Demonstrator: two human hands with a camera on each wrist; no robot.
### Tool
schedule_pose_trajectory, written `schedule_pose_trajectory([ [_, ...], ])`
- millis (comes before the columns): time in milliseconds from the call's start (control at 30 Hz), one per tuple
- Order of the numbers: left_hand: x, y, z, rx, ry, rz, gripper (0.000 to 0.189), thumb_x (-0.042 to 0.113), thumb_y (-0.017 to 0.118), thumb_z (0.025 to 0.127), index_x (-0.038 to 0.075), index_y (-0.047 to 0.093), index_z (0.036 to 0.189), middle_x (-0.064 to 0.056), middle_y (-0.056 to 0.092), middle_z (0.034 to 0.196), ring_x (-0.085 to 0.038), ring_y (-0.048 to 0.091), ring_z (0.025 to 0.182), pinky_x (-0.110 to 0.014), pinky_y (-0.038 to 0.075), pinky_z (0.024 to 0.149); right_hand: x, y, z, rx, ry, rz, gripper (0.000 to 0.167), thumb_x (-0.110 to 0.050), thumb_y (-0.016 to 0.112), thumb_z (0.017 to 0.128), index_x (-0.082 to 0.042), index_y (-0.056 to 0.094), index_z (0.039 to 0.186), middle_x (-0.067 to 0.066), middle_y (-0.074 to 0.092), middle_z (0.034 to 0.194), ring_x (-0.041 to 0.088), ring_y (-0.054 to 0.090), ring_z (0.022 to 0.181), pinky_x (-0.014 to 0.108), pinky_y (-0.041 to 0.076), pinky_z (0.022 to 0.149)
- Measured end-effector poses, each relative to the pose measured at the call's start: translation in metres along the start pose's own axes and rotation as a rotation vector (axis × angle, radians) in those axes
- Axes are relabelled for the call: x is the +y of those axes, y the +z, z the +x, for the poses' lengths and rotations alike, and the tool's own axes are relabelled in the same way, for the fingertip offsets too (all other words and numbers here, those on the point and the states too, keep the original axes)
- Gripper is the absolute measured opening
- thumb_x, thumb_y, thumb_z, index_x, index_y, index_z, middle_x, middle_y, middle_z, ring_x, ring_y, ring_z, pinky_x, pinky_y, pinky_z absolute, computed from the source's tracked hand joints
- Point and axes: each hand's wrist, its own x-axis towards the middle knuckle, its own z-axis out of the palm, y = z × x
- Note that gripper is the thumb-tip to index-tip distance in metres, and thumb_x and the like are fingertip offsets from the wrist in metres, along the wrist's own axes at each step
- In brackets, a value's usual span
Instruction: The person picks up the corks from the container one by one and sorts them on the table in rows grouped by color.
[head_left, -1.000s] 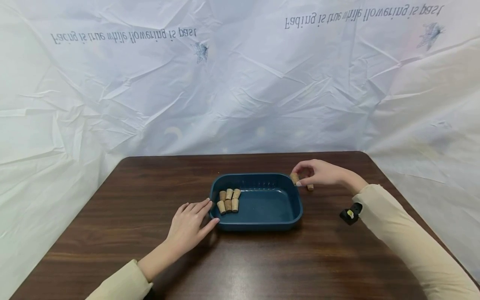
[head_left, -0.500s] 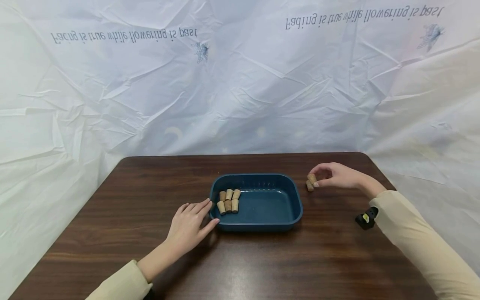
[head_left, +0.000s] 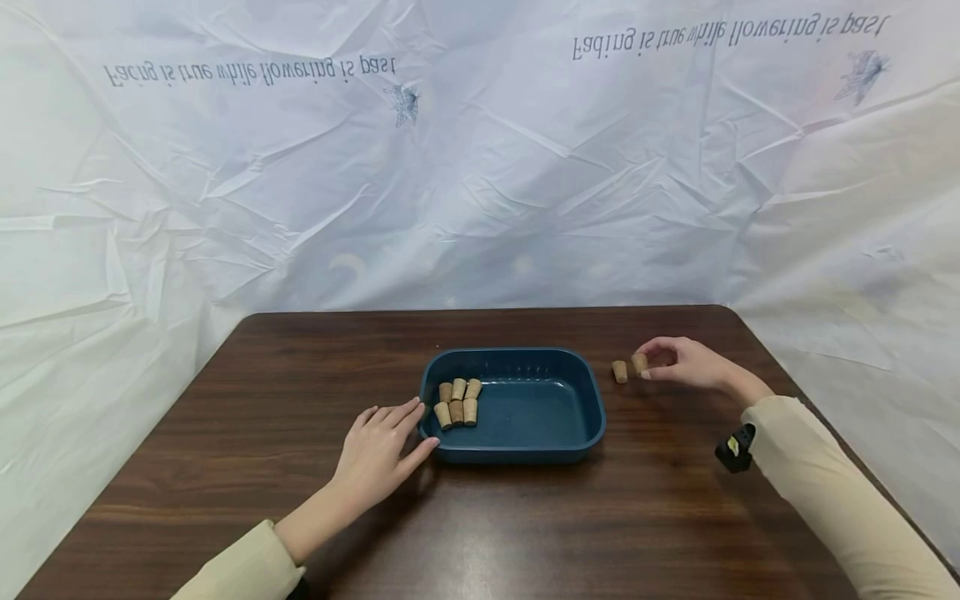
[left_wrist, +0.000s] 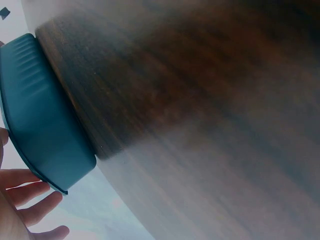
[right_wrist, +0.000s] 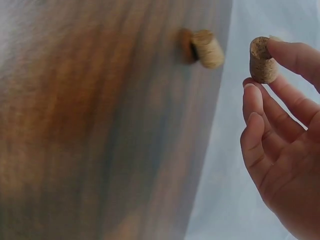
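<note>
My right hand [head_left: 690, 363] pinches a tapered cork stopper [head_left: 639, 363] between thumb and fingers. In the right wrist view, the thumb presses on the top end of this cork [right_wrist: 263, 65]. Just left of it, a second cork [head_left: 619, 372] stands on the table. My left hand [head_left: 381, 446] touches the left end of a dark blue rectangular tray [head_left: 517, 454], fingers mostly straight along its rim and thumb at the near corner. Several corks [head_left: 457, 412] lie in two rows inside the tray's left end. The left wrist view shows fingers [left_wrist: 42, 207] at the tray's edge.
The dark wood-grain table [head_left: 262, 400] has rounded far corners. Behind it hangs a wrinkled white sheet [head_left: 480, 208] with printed lettering, reaching around both sides. A small black device [head_left: 735, 448] is at my right wrist.
My right hand has moved right with its cork, from above the tray's right rim to past the standing cork. The left hand, tray and corks inside it have stayed still.
</note>
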Motion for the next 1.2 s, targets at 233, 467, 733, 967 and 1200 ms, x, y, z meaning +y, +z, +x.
schedule_pose_trajectory([
  [233,0.0,0.0,0.0,0.003,0.004,-0.006,0.051,0.047,0.054,0.082,0.007,0.061,0.114,-0.005,0.056,0.117,-0.023,0.055,0.098,-0.047,0.038,0.085,0.018,0.011,0.001,0.012,0.01,0.004,0.039,-0.021,0.062,0.083,0.003,0.052,0.112,0.014,0.055,0.104,0.023,0.053,0.086,0.034,0.044,0.066],
  [467,0.0,0.0,0.0,-0.01,-0.002,-0.007,0.051,0.047,0.054,0.083,0.007,0.061,0.114,-0.005,0.056,0.117,-0.023,0.055,0.099,-0.047,0.038,0.085,0.027,0.017,0.003,0.056,0.069,0.014,0.038,-0.018,0.063,0.082,0.003,0.053,0.113,0.017,0.054,0.105,0.025,0.053,0.086,0.035,0.044,0.065],
  [733,0.0,-0.001,0.001,-0.01,-0.002,-0.004,0.051,0.047,0.054,0.083,0.007,0.061,0.114,-0.005,0.056,0.117,-0.023,0.055,0.098,-0.047,0.038,0.085,0.031,0.02,0.006,0.091,0.092,-0.026,0.041,-0.018,0.063,0.081,0.005,0.052,0.114,0.021,0.052,0.108,0.029,0.052,0.087,0.038,0.043,0.065],
  [967,0.001,-0.001,0.001,-0.006,0.001,-0.01,0.051,0.046,0.055,0.082,0.007,0.061,0.114,-0.006,0.056,0.116,-0.023,0.056,0.098,-0.047,0.038,0.085,0.034,0.021,0.008,0.091,0.113,-0.042,0.041,-0.018,0.063,0.081,0.004,0.052,0.114,0.022,0.052,0.109,0.031,0.051,0.09,0.043,0.042,0.069],
  [1200,0.001,-0.001,0.001,-0.004,-0.001,-0.014,0.051,0.046,0.054,0.083,0.007,0.061,0.114,-0.006,0.056,0.117,-0.023,0.055,0.098,-0.046,0.038,0.085,0.031,0.021,0.009,0.077,0.134,-0.045,0.042,-0.017,0.063,0.081,0.005,0.051,0.115,0.023,0.051,0.11,0.03,0.05,0.089,0.042,0.042,0.068],
])
